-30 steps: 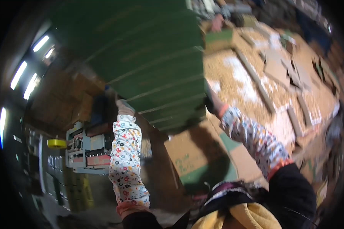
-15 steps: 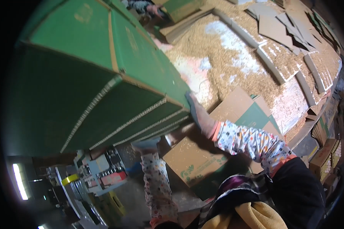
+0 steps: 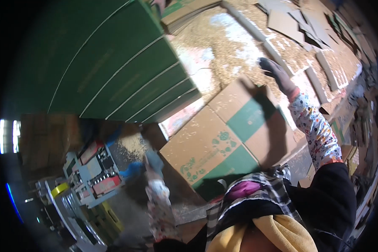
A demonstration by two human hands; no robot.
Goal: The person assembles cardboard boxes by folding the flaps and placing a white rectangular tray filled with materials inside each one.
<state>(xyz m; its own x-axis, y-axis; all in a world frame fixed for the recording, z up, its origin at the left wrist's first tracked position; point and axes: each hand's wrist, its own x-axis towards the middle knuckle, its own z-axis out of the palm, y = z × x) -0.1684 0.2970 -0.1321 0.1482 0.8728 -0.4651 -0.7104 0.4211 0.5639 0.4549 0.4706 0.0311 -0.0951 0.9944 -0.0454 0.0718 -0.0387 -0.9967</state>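
My right hand [image 3: 278, 76], in a grey glove, is raised over the wood shavings beyond the flattened carton. Its fingers are stretched out and nothing is in them. My left hand [image 3: 154, 163], gloved in grey-blue, hangs beside the left corner of the carton, its fingers smeared by motion. The brown and green flattened carton [image 3: 212, 132] lies in front of me. At the upper left stands a big green carton stack [image 3: 113, 54] with thin pale lines running across it; both hands are apart from it.
Wood shavings [image 3: 229, 50] cover a pale work surface, with grey-edged trays [image 3: 275, 54] standing among them. Cardboard sheets [image 3: 285, 25] lie at the far right. To the lower left are a pale machine [image 3: 98, 172], a yellow tape roll [image 3: 59, 190] and spilled shavings [image 3: 132, 146].
Both hands have come off the green cartons. My right hand has swung out to the right with its fingers spread. The green cartons now sit farther up and left in view, and more carton shows.
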